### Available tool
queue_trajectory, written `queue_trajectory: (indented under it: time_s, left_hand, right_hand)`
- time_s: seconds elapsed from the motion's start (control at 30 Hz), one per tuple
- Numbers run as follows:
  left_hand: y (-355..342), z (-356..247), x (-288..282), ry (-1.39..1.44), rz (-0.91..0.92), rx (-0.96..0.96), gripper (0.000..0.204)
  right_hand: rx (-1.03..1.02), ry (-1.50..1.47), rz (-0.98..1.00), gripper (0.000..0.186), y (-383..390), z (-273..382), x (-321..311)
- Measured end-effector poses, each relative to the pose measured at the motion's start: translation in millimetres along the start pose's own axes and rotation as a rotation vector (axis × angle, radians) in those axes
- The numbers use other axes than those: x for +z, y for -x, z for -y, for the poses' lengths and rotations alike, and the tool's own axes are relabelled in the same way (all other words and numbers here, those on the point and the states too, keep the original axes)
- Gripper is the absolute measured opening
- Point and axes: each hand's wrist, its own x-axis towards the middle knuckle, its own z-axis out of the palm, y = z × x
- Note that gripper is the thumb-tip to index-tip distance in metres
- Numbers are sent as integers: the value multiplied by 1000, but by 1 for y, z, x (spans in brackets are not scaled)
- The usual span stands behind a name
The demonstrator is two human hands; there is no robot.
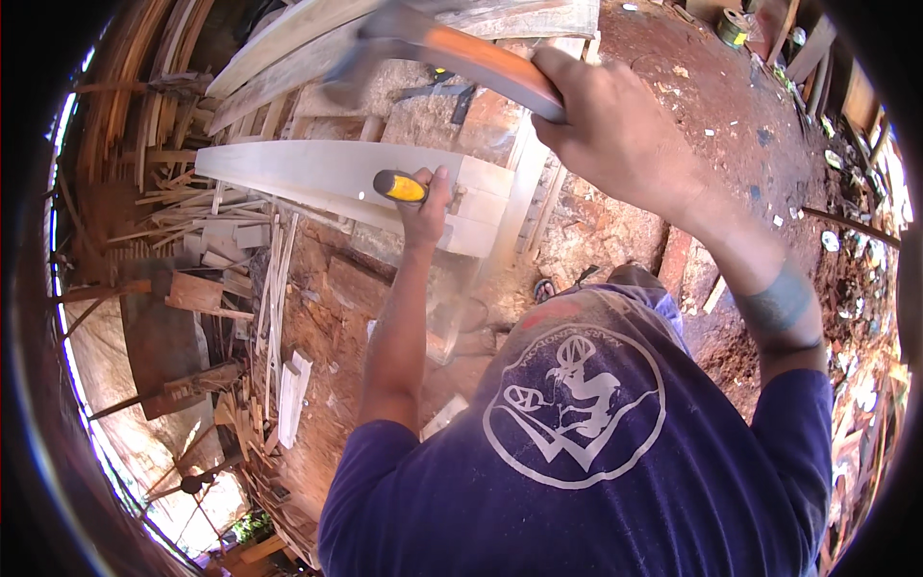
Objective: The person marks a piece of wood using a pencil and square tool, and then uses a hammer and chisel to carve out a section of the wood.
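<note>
My right hand (620,130) is closed round the orange-brown handle of a hammer (486,62), raised above the work. The hammer's dark head is smeared by motion. Below it, my left hand (423,216) grips a chisel (408,188) by its yellow handle, whose dark butt end points up and left; the blade is hidden behind my fingers. A pale wooden board (288,165) lies under my left hand, with a small dark cut (459,200) in it just right of my fingers. The hammer head is apart from the chisel.
More long planks (298,62) lie at the far side, near a dark tool (461,101) among wood shavings. Scrap sticks (221,226) pile up on the left, with a pale offcut (293,399) nearer me. A tin (734,29) stands at the far right on the littered earth floor.
</note>
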Motion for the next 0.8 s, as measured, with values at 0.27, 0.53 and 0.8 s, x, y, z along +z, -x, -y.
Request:
queue_trajectory:
  time_s: [0.27, 0.53, 0.8]
  left_hand:
    - [-2, -10, 12, -17, -46, 61, 45]
    - [2, -2, 6, 49, -5, 37, 46]
    - [-2, -1, 5, 1, 34, 48, 42]
  right_hand:
    - [-256, 116, 134, 29, 3, 15, 38]
    - [-45, -157, -84, 13, -40, 107, -78]
    - [-241, 322, 226, 28, -5, 3, 35]
